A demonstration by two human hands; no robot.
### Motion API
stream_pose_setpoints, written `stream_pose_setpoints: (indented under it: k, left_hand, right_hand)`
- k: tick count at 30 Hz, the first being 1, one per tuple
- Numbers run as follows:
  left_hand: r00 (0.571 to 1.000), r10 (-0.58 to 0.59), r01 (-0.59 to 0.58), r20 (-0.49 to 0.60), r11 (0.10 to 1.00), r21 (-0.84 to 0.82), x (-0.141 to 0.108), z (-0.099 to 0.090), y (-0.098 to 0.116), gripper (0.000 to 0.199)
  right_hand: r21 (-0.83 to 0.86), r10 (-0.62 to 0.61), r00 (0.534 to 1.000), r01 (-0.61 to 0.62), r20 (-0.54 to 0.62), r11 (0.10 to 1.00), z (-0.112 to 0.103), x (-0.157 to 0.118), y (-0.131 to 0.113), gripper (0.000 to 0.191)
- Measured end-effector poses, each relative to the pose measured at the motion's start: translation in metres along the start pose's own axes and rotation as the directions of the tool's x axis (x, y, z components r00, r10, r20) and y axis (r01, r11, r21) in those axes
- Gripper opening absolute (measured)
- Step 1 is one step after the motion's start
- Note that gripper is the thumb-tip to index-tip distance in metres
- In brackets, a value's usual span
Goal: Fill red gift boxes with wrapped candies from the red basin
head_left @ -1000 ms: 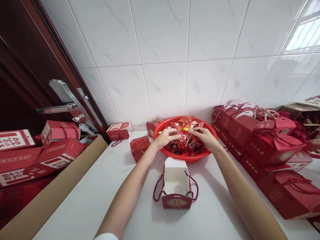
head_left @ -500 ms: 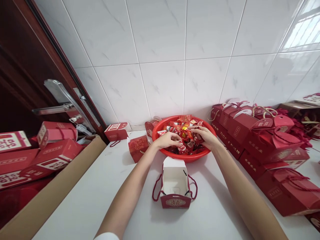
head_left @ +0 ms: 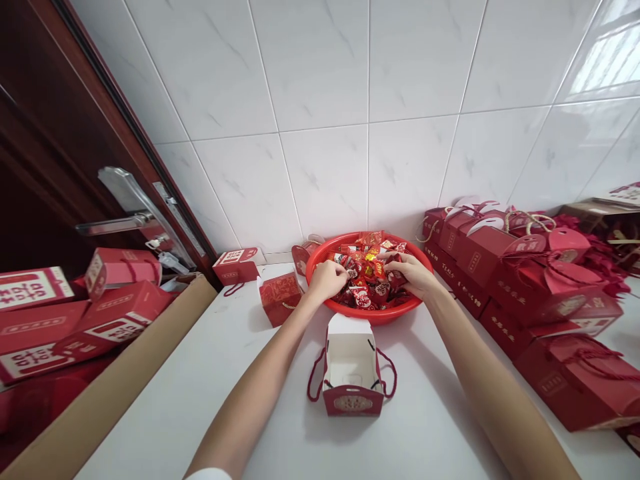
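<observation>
And here we are, both hands right in among the sweets! The left hand (head_left: 327, 280) has its fingers curled close together at the near-left side of the heap of wrapped sweets (head_left: 363, 295), the tips dipping toward the wrappers; whether anything is pinched there, the view doesn't tell. Across from it, the right hand (head_left: 416, 275) reaches in from the other side, fingers bent, thumb underneath, the tips beside a dark red wrapper, and again I can't tell if it is gripped or merely touched. The sweets lie under and between the two sets of fingertips, all inside the red basin (head_left: 373, 319), whose near rim curves just on the person's side of the grip. Good technique here, I'd say, is a light pinch on the body of one sweet, not its twisted end, since a loose tail could slip or drag a neighbour along. Keep the two hands a little apart so the fingers don't tangle, part the pile gently, and lift clear of the rim so nothing spills! Nearer the person than both hands, between the forearms, sits the open box (head_left: 353, 401), white inside, with a rope handle (head_left: 395, 378) looping out on the right; sleeves and elbows ought to stay wide of that loop, as a snag might well tip the box.
</observation>
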State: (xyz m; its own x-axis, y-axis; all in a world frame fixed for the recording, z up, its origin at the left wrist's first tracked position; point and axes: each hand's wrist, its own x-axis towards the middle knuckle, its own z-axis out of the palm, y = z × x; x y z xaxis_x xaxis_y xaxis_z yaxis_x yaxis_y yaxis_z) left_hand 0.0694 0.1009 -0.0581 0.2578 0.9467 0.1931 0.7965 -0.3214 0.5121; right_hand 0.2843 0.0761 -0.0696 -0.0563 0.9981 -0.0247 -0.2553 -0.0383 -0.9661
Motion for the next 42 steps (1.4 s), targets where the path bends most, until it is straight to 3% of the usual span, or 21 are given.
stream_pose_setpoints:
  k: [3, 6, 11, 16, 24, 34, 42]
  left_hand:
    - [0.993, 0.001, -0.027, 0.121, 0.976, 0.218, -0.003, -0.002, 0.008, 0.024]
    - [0.969, 0.009, -0.093, 0.247, 0.939, 0.332, -0.004, -0.003, 0.013, 0.021]
    - [0.933, 0.062, -0.21, 0.356, 0.895, 0.395, -0.004, -0.002, 0.017, 0.026]
    - [0.876, 0.003, -0.235, 0.483, 0.876, 0.421, 0.0, -0.001, 0.02, 0.031]
    - [0.828, 0.025, -0.275, 0.561, 0.889, 0.366, 0.006, 0.002, 0.014, 0.029]
    - [0.825, 0.16, -0.287, 0.542, 0.945, 0.159, 0.005, 0.002, 0.01, 0.011]
    - [0.774, 0.132, -0.291, 0.619, 0.943, 0.162, 0.007, -0.001, 0.011, 0.022]
  right_hand:
    - [0.007, -0.024, 0.999, 0.025, -0.029, 1.0, -0.001, 0.002, 0.002, 0.032]
    - [0.023, -0.076, 0.991, 0.079, -0.113, 0.997, -0.002, 0.005, 0.005, 0.031]
    - [0.064, -0.144, 0.955, 0.166, -0.26, 0.984, -0.001, 0.01, 0.009, 0.028]
    - [0.103, -0.17, 0.931, 0.213, -0.322, 0.971, 0.0, 0.01, 0.007, 0.029]
    - [0.182, -0.158, 0.945, 0.215, -0.287, 0.959, 0.005, 0.001, 0.002, 0.033]
    - [0.081, -0.195, 0.962, 0.213, -0.192, 0.974, 0.004, -0.001, 0.001, 0.037]
    - [0.055, -0.157, 0.958, 0.175, -0.24, 0.983, 0.008, -0.002, -0.003, 0.032]
